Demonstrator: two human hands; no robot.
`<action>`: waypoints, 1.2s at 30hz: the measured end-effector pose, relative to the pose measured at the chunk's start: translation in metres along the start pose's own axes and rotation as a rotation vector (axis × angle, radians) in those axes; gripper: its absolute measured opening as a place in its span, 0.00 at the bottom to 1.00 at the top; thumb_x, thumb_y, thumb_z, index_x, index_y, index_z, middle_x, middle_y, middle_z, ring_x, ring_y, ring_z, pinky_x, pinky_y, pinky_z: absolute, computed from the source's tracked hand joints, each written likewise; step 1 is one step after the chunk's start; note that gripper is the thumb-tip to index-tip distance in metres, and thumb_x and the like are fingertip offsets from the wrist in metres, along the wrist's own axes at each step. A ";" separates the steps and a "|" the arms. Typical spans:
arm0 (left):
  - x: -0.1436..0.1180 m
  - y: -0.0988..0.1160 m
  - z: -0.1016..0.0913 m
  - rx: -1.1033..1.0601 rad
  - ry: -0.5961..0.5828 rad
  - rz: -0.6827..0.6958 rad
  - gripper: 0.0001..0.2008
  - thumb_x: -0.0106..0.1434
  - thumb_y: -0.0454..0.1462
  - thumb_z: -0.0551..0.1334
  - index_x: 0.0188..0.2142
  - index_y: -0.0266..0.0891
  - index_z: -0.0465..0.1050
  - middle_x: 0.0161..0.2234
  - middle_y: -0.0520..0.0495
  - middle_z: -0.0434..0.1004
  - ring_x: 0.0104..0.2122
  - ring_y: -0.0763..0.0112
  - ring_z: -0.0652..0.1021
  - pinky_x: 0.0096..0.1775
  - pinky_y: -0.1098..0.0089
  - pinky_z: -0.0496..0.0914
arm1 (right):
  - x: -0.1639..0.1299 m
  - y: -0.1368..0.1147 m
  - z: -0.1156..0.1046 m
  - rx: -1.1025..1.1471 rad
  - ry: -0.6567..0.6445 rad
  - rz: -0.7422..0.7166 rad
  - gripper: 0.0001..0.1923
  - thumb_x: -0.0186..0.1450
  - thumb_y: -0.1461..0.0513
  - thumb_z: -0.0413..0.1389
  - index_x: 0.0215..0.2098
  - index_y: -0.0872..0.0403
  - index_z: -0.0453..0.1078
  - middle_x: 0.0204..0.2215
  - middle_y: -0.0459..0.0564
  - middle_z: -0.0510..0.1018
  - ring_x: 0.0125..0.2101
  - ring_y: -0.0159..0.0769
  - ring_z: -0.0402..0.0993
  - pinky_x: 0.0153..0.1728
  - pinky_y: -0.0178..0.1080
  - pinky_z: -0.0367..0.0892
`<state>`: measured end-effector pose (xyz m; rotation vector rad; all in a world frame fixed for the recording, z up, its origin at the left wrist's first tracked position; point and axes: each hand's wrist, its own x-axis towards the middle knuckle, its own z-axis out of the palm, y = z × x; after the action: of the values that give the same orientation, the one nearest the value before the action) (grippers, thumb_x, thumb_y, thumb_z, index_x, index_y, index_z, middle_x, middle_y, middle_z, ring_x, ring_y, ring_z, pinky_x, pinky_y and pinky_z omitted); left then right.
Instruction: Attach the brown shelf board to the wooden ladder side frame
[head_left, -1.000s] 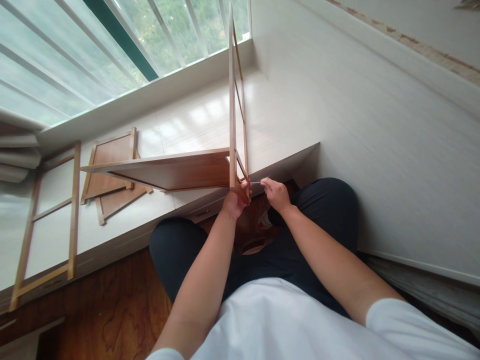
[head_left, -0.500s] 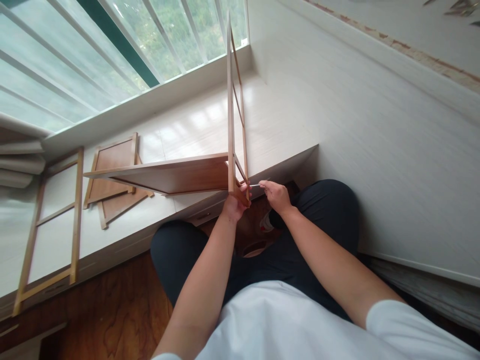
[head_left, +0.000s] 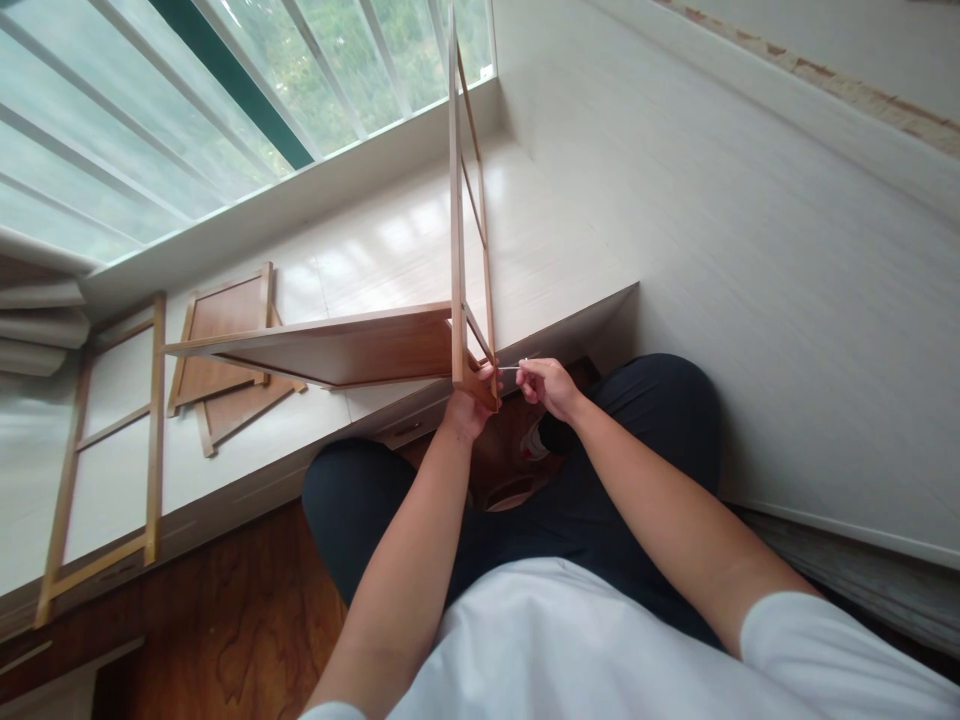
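Left hand: clamping upright frame corner — steadying the joint.
Right hand: pinching thin metal tool — turning into the frame.

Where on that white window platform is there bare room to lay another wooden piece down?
The widest bare patch of the platform lies between the stacked panels and the upright frame. Another lies beyond that frame, toward the wall. It is crowded at left, around the flat ladder frame, and where both hands meet.

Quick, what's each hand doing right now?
Left hand: closed on the frame.
Right hand: pinching a thin metal tool.
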<state>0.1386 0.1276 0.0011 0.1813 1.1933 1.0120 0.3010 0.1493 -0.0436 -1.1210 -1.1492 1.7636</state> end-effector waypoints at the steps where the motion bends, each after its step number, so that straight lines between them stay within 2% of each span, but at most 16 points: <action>1: 0.000 0.000 0.000 0.000 -0.001 0.000 0.08 0.61 0.34 0.67 0.42 0.38 0.79 0.30 0.51 0.82 0.24 0.78 0.78 0.22 0.77 0.68 | 0.000 -0.001 0.000 0.040 -0.023 0.026 0.23 0.64 0.44 0.52 0.25 0.54 0.67 0.13 0.43 0.64 0.14 0.28 0.57 0.17 0.34 0.55; 5: 0.000 0.000 0.000 0.003 -0.007 0.001 0.10 0.60 0.35 0.68 0.43 0.37 0.79 0.30 0.51 0.82 0.24 0.78 0.77 0.22 0.77 0.68 | 0.001 -0.005 -0.001 0.135 -0.053 0.077 0.21 0.61 0.45 0.55 0.23 0.53 0.64 0.13 0.42 0.63 0.14 0.27 0.56 0.16 0.33 0.55; 10: -0.001 0.000 0.000 0.001 -0.014 0.002 0.10 0.60 0.34 0.68 0.42 0.38 0.79 0.31 0.51 0.82 0.24 0.77 0.77 0.22 0.77 0.68 | 0.002 -0.006 -0.004 0.110 0.012 0.039 0.22 0.63 0.44 0.53 0.23 0.52 0.62 0.14 0.42 0.62 0.14 0.26 0.53 0.16 0.33 0.53; 15: -0.001 0.000 0.000 0.001 -0.010 0.007 0.08 0.61 0.33 0.66 0.42 0.38 0.80 0.31 0.51 0.82 0.24 0.77 0.77 0.21 0.76 0.67 | -0.001 -0.002 -0.006 -0.089 0.088 -0.089 0.23 0.67 0.44 0.51 0.26 0.53 0.66 0.18 0.44 0.67 0.16 0.27 0.57 0.18 0.33 0.52; 20: -0.002 0.000 0.000 0.009 -0.012 0.006 0.09 0.61 0.34 0.67 0.41 0.38 0.80 0.30 0.51 0.82 0.23 0.77 0.77 0.22 0.76 0.68 | -0.010 -0.001 -0.007 -0.374 0.085 -0.275 0.22 0.69 0.46 0.53 0.28 0.53 0.70 0.22 0.45 0.71 0.25 0.30 0.64 0.31 0.33 0.59; 24: -0.001 0.000 0.000 0.011 -0.014 0.006 0.09 0.60 0.34 0.67 0.42 0.38 0.80 0.29 0.51 0.82 0.24 0.77 0.77 0.22 0.76 0.68 | -0.012 -0.001 -0.010 -0.539 0.106 -0.364 0.20 0.72 0.50 0.51 0.29 0.53 0.70 0.22 0.44 0.71 0.26 0.31 0.65 0.35 0.34 0.58; 29: -0.001 0.001 0.000 0.007 -0.008 0.006 0.10 0.60 0.34 0.68 0.42 0.37 0.80 0.30 0.50 0.82 0.23 0.77 0.77 0.22 0.76 0.67 | -0.010 0.002 -0.013 -0.631 0.156 -0.416 0.21 0.75 0.51 0.47 0.31 0.53 0.70 0.24 0.45 0.71 0.27 0.32 0.66 0.35 0.34 0.58; 36: -0.001 0.000 0.000 0.003 -0.012 0.012 0.09 0.60 0.34 0.68 0.42 0.37 0.80 0.30 0.51 0.81 0.23 0.77 0.77 0.21 0.76 0.66 | -0.010 0.006 -0.013 -0.663 0.149 -0.431 0.21 0.75 0.51 0.48 0.31 0.53 0.71 0.23 0.45 0.71 0.26 0.31 0.66 0.34 0.33 0.58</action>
<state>0.1389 0.1271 0.0021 0.1966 1.1843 1.0180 0.3158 0.1422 -0.0494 -1.2205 -1.7875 0.9684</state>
